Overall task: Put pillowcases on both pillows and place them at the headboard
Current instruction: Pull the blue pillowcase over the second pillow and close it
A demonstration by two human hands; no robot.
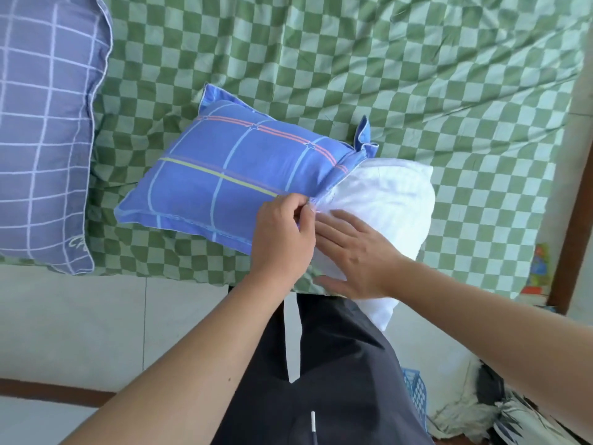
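Blue plaid pillowcase [224, 175] half on white pillow [385, 200], green checked bedsheet [353, 59].
I see left hand [282, 239] pinching the pillowcase's open edge; right hand [356, 255] flat, fingers straight, pressing pillow.
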